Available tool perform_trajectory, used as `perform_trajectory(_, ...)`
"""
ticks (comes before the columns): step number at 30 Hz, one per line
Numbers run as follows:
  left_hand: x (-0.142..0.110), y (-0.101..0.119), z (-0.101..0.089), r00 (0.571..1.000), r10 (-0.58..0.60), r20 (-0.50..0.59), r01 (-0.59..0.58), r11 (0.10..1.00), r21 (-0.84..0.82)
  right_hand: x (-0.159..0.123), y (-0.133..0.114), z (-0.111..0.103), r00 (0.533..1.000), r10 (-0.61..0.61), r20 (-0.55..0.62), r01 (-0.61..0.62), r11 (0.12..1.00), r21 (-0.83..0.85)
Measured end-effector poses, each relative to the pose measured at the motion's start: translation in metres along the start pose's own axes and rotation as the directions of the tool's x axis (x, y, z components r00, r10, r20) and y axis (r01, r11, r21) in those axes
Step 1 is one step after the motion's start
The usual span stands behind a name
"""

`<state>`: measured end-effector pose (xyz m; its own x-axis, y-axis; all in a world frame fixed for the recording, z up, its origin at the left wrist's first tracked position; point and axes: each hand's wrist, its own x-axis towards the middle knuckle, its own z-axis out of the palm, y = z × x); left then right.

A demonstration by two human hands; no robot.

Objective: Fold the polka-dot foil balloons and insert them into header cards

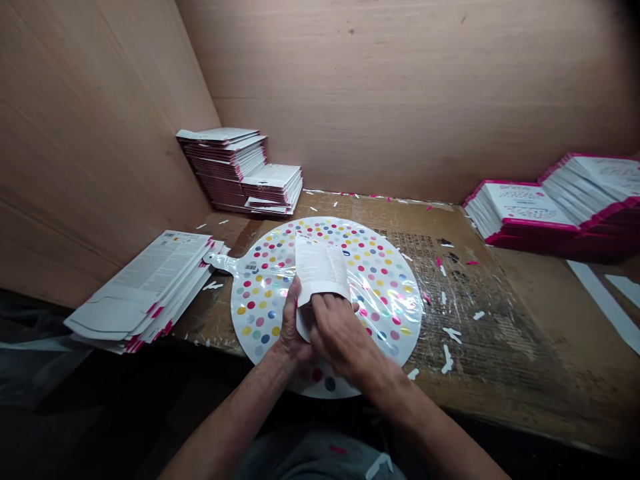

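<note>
A round white foil balloon point(380, 280) with coloured dots lies flat on the cardboard-covered table, its neck pointing left. Over its middle I hold a white printed card sleeve point(320, 270). My left hand point(291, 330) grips the sleeve's near left edge from below. My right hand point(336, 328) is closed over the sleeve's near end, fingers curled on top of it. Both hands meet at the sleeve's lower edge, above the balloon.
A fanned pile of flat white sleeves point(145, 287) lies at the left. Two stacks of sleeves point(235, 167) stand at the back left corner. Pink-edged card stacks point(550, 210) lie at the right. Paper scraps point(450, 333) litter the table. Plywood walls enclose the left and back.
</note>
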<state>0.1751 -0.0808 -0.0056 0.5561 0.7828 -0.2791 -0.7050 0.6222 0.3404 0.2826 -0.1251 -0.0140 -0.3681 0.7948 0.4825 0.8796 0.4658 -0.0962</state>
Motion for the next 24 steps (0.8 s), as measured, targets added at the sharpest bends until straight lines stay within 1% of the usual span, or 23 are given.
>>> perform_trajectory(3, -0.01, 0.021, -0.008, 0.998, -0.05, -0.034, 0.052, 0.997, 0.05, -0.029, -0.012, -0.01, 0.991, -0.122, -0.059, 0.122, 0.993, -0.01)
perform_trajectory(5, -0.016, 0.024, -0.01, 0.995, -0.062, -0.072, 0.068, 0.995, 0.079, -0.048, -0.018, -0.01, 0.983, -0.153, -0.099, 0.151, 0.988, -0.025)
perform_trajectory(6, -0.019, 0.021, -0.009, 0.995, -0.057, -0.085, 0.064, 0.995, 0.082, -0.053, -0.02, -0.008, 0.986, -0.131, -0.101, 0.128, 0.991, -0.039)
perform_trajectory(8, -0.021, 0.008, -0.004, 0.995, -0.032, -0.098, 0.039, 0.997, 0.071, -0.053, -0.024, -0.004, 0.997, -0.03, -0.065, 0.024, 0.995, -0.092)
perform_trajectory(10, -0.02, -0.008, 0.003, 0.994, -0.041, -0.098, 0.047, 0.997, 0.057, -0.04, -0.025, -0.001, 0.992, 0.119, 0.042, -0.111, 0.981, -0.16)
perform_trajectory(12, -0.018, -0.019, 0.007, 0.993, -0.053, -0.102, 0.061, 0.995, 0.075, -0.023, -0.023, 0.0, 0.954, 0.24, 0.178, -0.203, 0.958, -0.202)
perform_trajectory(13, -0.017, -0.021, 0.007, 0.993, -0.043, -0.11, 0.057, 0.991, 0.12, -0.017, -0.02, -0.002, 0.94, 0.263, 0.216, -0.22, 0.954, -0.203)
perform_trajectory(14, -0.016, -0.02, 0.006, 0.992, -0.015, -0.129, 0.042, 0.977, 0.209, -0.013, -0.018, -0.004, 0.941, 0.256, 0.22, -0.217, 0.958, -0.186)
perform_trajectory(15, -0.015, -0.015, 0.004, 0.987, 0.042, -0.158, 0.02, 0.93, 0.368, -0.013, -0.016, -0.007, 0.958, 0.217, 0.187, -0.191, 0.971, -0.147)
perform_trajectory(16, -0.016, -0.008, 0.001, 0.976, 0.116, -0.187, 0.009, 0.828, 0.561, -0.018, -0.014, -0.011, 0.981, 0.152, 0.122, -0.141, 0.986, -0.09)
perform_trajectory(17, -0.018, 0.001, -0.002, 0.959, 0.194, -0.205, 0.02, 0.677, 0.736, -0.025, -0.012, -0.014, 0.997, 0.076, 0.034, -0.075, 0.997, -0.026)
perform_trajectory(18, -0.02, 0.012, -0.004, 0.942, 0.26, -0.212, 0.051, 0.511, 0.858, -0.036, -0.011, -0.018, 0.998, 0.01, -0.056, -0.008, 0.999, 0.036)
perform_trajectory(19, -0.023, 0.022, -0.006, 0.926, 0.31, -0.213, 0.085, 0.379, 0.922, -0.047, -0.01, -0.021, 0.991, -0.032, -0.131, 0.044, 0.995, 0.09)
perform_trajectory(20, -0.026, 0.031, -0.007, 0.908, 0.36, -0.213, 0.115, 0.275, 0.955, -0.06, -0.009, -0.024, 0.982, -0.049, -0.182, 0.074, 0.989, 0.131)
perform_trajectory(21, -0.027, 0.038, -0.008, 0.884, 0.42, -0.208, 0.143, 0.181, 0.973, -0.071, -0.007, -0.026, 0.976, -0.049, -0.212, 0.084, 0.983, 0.16)
perform_trajectory(22, -0.027, 0.043, -0.007, 0.849, 0.496, -0.184, 0.171, 0.072, 0.983, -0.081, -0.005, -0.028, 0.974, -0.038, -0.223, 0.08, 0.98, 0.181)
perform_trajectory(23, -0.025, 0.045, -0.006, 0.808, 0.578, -0.114, 0.195, -0.08, 0.977, -0.088, -0.003, -0.031, 0.974, -0.023, -0.226, 0.068, 0.979, 0.194)
perform_trajectory(24, -0.02, 0.043, -0.006, 0.778, 0.629, 0.0, 0.199, -0.246, 0.949, -0.094, 0.001, -0.033, 0.973, -0.007, -0.231, 0.054, 0.979, 0.198)
